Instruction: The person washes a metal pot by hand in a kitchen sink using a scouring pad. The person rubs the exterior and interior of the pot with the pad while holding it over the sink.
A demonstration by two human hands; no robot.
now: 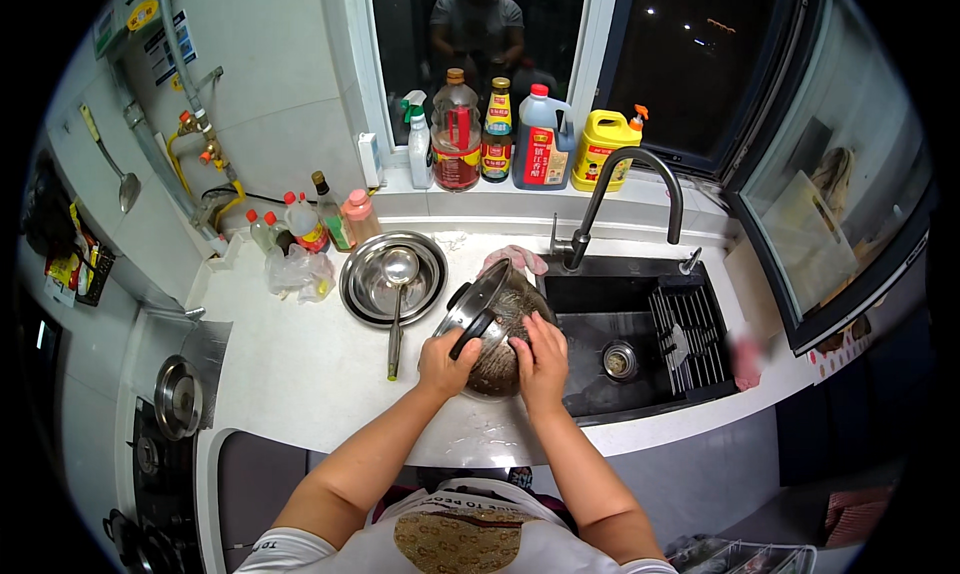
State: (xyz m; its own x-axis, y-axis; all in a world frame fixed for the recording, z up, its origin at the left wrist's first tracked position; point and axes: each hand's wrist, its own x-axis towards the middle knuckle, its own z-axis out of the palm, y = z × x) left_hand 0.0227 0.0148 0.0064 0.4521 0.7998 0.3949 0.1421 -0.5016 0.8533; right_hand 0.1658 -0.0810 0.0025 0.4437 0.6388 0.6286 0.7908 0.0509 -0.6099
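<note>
A steel pot (498, 292) with black handles is tipped on its side over the counter, just left of the sink. Brownish marks cover the rounded surface that faces right. My left hand (446, 364) is closed at its near side, by a black handle (470, 335). On the marked surface lies my right hand (542, 362), fingers bent against the metal, steadying it. Whether anything small is under those fingers is hidden. Left of the pot, a steel ladle (401, 268) rests across nested steel bowls (348, 292), its handle toward me. Behind the pot lies a pinkish cloth (516, 260).
The black sink (590, 336) with a dark faucet (672, 189) and a drying rack (690, 339) is at right. Bottles (457, 139) line the windowsill; seasoning bottles (330, 214) and a plastic bag (300, 274) stand back left. A stove (150, 454) is far left; an open window (815, 224) juts in at right.
</note>
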